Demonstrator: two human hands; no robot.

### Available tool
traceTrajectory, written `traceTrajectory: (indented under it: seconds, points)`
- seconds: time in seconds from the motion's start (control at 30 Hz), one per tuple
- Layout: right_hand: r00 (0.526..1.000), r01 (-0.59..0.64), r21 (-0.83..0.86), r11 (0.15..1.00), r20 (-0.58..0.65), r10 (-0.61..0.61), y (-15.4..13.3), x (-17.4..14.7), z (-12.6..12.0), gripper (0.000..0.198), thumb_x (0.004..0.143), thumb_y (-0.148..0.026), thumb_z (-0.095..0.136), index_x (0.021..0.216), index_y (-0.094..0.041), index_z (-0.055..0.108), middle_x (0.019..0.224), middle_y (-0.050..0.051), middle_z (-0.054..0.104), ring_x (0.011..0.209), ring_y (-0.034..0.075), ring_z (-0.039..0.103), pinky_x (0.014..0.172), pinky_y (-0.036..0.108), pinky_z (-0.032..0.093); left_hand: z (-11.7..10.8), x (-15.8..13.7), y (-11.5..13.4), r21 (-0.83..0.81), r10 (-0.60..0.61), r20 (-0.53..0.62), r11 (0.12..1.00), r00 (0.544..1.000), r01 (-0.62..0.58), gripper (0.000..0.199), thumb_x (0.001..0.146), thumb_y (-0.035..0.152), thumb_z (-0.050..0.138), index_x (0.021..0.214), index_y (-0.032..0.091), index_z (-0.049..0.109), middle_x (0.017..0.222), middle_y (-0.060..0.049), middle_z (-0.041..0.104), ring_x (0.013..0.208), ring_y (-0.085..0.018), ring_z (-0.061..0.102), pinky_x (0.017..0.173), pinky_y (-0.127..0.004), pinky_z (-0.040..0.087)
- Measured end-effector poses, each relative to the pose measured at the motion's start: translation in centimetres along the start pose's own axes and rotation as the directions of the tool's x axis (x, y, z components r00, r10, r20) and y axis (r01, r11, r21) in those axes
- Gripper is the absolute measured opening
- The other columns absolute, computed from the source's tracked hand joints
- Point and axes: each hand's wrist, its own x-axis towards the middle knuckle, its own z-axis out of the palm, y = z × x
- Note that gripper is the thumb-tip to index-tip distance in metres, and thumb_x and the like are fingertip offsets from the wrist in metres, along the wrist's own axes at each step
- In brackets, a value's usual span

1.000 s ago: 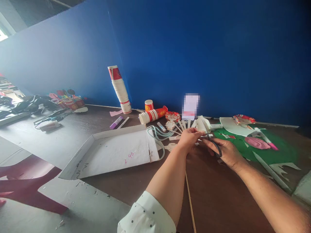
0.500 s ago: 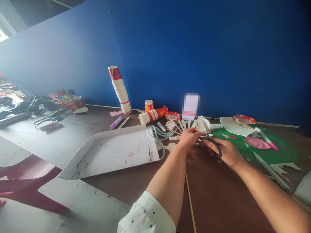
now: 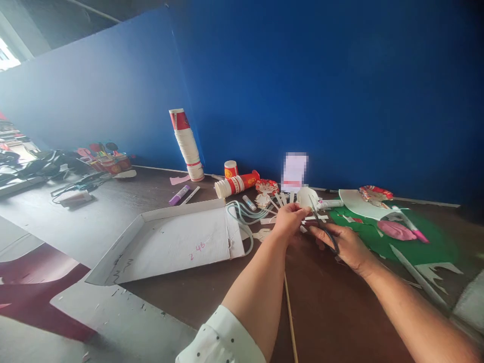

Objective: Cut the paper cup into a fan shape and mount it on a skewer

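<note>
My left hand (image 3: 289, 221) pinches a white paper piece (image 3: 307, 196) cut with strips, above the dark brown table. In my right hand (image 3: 346, 246) is a pair of black-handled scissors (image 3: 316, 214), its blades pointing up beside the paper. The fingers of my right hand are closed round the handles. Narrow white paper strips (image 3: 283, 198) fan out just behind my left hand. Pale paper scraps (image 3: 262, 234) lie to its left. A thin wooden stick (image 3: 290, 317) lies on the table below my left wrist.
A shallow white box (image 3: 170, 242) lies left, beside a coiled pale cable (image 3: 242, 214). Stacked paper cups (image 3: 187, 146) stand near the blue partition (image 3: 302, 75), with more cups (image 3: 238, 184) lying down. On the right, a green sheet (image 3: 434, 247) holds a pink piece (image 3: 396, 230) and a marker (image 3: 416, 232).
The scissor blades have swung more upright beside the paper, and the paper has turned in my left hand. The whole view has shifted slightly.
</note>
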Motion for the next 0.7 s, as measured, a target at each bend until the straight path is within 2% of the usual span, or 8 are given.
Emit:
traceTrajectory:
  seconds: [0.13,0.33,0.43,0.6,0.7]
  points:
    - [1.000,-0.005,0.024,1.000,0.025,0.004,-0.2,-0.1,-0.1,0.038,0.080,-0.061,0.061,0.069,-0.026,0.071,0.055,0.001,0.063,0.051,0.017,0.057,0.040,0.026,0.039,-0.2,-0.1,0.1,-0.009,0.023,-0.012,1.000,1.000,-0.023,0.029,0.068,0.039,0.076,0.066,0.016,0.058,0.060,0.003,0.056,0.051,-0.007,0.042,0.053,-0.021,0.033]
    - [0.998,-0.006,0.090,0.996,0.070,0.000,0.2,-0.1,-0.3,0.041,0.079,-0.062,0.061,0.066,-0.024,0.069,0.057,0.002,0.064,0.050,0.017,0.058,0.035,0.024,0.037,0.1,-0.8,1.1,-0.021,0.013,-0.071,1.000,0.997,-0.014,0.023,0.069,0.029,0.075,0.064,0.017,0.056,0.057,0.004,0.053,0.051,-0.007,0.042,0.053,-0.021,0.033]
    - [0.996,-0.050,0.126,0.991,0.084,0.039,-0.1,-0.1,-0.3,0.041,0.078,-0.062,0.063,0.067,-0.023,0.069,0.057,0.003,0.065,0.048,0.017,0.059,0.034,0.024,0.036,0.1,-0.9,1.3,-0.050,0.036,-0.070,0.998,0.997,-0.040,0.017,0.069,0.025,0.073,0.067,0.017,0.058,0.060,0.004,0.055,0.051,-0.007,0.043,0.054,-0.021,0.033]
    - [0.992,-0.096,0.191,0.977,0.103,0.077,-1.0,-0.4,-0.3,0.043,0.076,-0.063,0.065,0.067,-0.021,0.067,0.057,0.002,0.064,0.049,0.015,0.060,0.035,0.022,0.035,-0.5,-0.6,1.0,0.033,0.055,-0.071,0.998,0.996,-0.053,0.021,0.069,0.031,0.073,0.067,0.017,0.057,0.056,0.005,0.051,0.049,-0.006,0.039,0.050,-0.021,0.029]
    - [0.989,-0.113,0.212,0.971,0.117,0.090,-1.1,-0.5,-0.4,0.042,0.075,-0.062,0.067,0.073,-0.021,0.068,0.060,0.001,0.065,0.051,0.014,0.060,0.036,0.021,0.035,-0.9,-0.3,0.8,0.098,0.043,-0.076,0.995,0.996,-0.036,0.025,0.069,0.036,0.073,0.067,0.018,0.056,0.052,0.006,0.047,0.048,-0.007,0.037,0.048,-0.021,0.025]
